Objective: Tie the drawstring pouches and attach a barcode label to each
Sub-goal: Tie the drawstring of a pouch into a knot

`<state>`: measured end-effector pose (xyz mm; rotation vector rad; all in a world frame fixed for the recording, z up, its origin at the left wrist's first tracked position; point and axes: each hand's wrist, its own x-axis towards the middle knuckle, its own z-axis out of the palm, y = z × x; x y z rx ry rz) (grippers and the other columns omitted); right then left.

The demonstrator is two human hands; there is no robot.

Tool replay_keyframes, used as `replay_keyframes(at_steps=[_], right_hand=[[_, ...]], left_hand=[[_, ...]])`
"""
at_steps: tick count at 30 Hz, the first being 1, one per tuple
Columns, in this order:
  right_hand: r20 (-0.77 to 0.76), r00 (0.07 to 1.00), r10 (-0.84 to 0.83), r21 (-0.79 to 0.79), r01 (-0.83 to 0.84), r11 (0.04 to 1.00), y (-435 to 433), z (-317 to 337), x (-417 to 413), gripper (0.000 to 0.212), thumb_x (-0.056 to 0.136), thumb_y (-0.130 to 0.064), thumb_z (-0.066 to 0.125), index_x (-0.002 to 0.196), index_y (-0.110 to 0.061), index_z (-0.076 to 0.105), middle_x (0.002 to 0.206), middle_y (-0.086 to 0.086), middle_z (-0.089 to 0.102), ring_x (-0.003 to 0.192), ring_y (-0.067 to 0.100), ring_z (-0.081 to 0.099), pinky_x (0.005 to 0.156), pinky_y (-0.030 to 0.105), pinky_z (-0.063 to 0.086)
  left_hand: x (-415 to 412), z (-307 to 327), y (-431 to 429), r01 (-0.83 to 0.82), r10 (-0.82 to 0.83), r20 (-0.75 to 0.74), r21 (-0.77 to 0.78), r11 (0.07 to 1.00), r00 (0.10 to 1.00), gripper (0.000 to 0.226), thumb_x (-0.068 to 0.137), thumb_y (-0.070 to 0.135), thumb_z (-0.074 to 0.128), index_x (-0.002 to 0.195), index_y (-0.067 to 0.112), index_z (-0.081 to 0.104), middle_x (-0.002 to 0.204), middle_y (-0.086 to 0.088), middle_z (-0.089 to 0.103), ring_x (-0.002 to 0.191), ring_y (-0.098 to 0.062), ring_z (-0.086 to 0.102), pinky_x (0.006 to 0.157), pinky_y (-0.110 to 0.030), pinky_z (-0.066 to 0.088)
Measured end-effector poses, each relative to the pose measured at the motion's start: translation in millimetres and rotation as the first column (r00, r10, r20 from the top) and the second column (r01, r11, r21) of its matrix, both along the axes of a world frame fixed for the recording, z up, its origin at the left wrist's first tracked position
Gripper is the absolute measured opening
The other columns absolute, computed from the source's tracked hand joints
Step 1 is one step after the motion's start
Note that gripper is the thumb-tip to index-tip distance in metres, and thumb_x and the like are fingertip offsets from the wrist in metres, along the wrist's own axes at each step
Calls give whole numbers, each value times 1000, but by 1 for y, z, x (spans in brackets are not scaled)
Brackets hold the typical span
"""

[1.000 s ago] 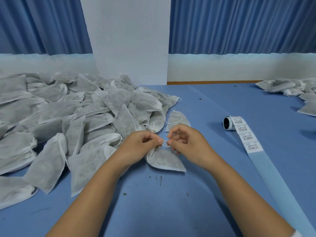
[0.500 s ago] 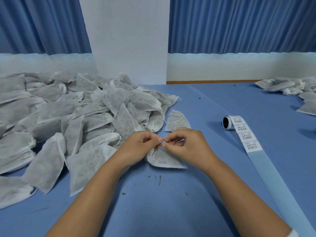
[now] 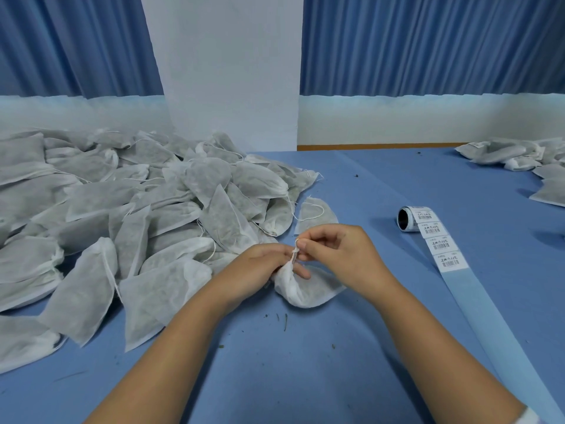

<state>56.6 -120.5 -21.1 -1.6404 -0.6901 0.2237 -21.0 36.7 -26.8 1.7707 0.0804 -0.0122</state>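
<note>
Inspecting the blue table (image 3: 305, 377), we find one drawstring pouch (image 3: 312, 290) under work. It is of thin white non-woven fabric, a dark filling shows grey through it, and its neck is gathered into a bunch. Its body rests on the table between the two wrists, with the neck turned upward.

The left hand (image 3: 260, 267) has its fingers curled round the gathered neck. The right hand (image 3: 339, 255) pinches the white drawstring (image 3: 295, 246) between thumb and forefinger just above the neck, and its other fingers are loosely curled.

Counts:
- One pouch is in hand.
- One lone pouch (image 3: 318, 214) lies flat just beyond the hands.
- A large pile of pouches (image 3: 122, 215) lies to the left and a smaller heap (image 3: 519, 157) at the far right. We cannot count either.
- One label roll (image 3: 408, 220) lies to the right, well apart from the hands. Four printed barcode labels (image 3: 440, 244) are visible on its unwound strip.
</note>
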Motion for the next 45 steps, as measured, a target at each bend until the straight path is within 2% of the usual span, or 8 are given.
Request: replay_keyframes(at_steps=[7,12,20,28,32,36,41,45], right_hand=[[-80,996,-44,90,51,995,3,1,-1,11,91,-5,65,83,-10,70,74,0,72,75,14,70,81,28,58],[-227,964,-136,135,169,976,10,-1,-5,10,97,-12,57,88,-14,61,85,-1,62,76,9,61,68,21,55],[-598,800,44,249,133,959,10,1,-5,5,103,-12,42,99,-12,45,67,11,70,64,24,70,62,33,59],[-453,890,-47,119,112,987,12,-1,-2,9,99,-12,46,92,-16,52,53,-1,55,48,11,53,55,25,49],[-413,910,-40,175,123,977,10,1,-1,12,100,-12,44,91,-18,50,52,-4,49,50,12,45,53,23,47],[-491,870,-48,306,223,926,5,7,3,12,102,-12,44,92,-16,50,58,-1,58,52,9,55,47,20,46],[-577,817,21,493,327,806,-6,16,11,17,101,-3,41,87,-8,48,55,2,59,51,12,62,54,22,54],[-536,844,8,560,349,752,-13,21,17,16,103,-5,40,90,-7,48,57,3,63,57,13,66,62,25,57]], left_hand=[[6,-4,-6,-200,196,101,32,979,975,35,98,19,52,70,29,69,66,11,60,63,-6,53,63,-20,41],[8,-14,-17,-447,349,378,210,870,858,22,100,18,52,83,25,65,64,1,61,62,-19,61,66,-35,46],[4,-17,-23,-599,307,572,439,670,761,16,97,23,58,101,21,74,49,8,49,61,-15,53,57,-24,37],[7,-10,-26,-658,298,639,449,604,709,18,100,19,53,100,13,70,63,-4,64,62,-27,58,59,-38,44],[12,-11,-26,-565,296,562,396,724,773,17,100,21,54,95,22,70,53,10,54,52,-8,49,54,-25,38],[11,-13,-19,-183,185,262,-32,983,947,27,96,32,45,97,35,72,74,10,70,77,-10,67,78,-24,47],[13,-23,-10,10,-2,87,-81,997,996,45,69,45,52,104,31,76,115,0,73,116,-20,64,109,-41,40],[13,-27,-10,-16,16,116,1,1000,993,35,76,49,61,86,17,72,89,3,69,88,-13,63,92,-29,44]])
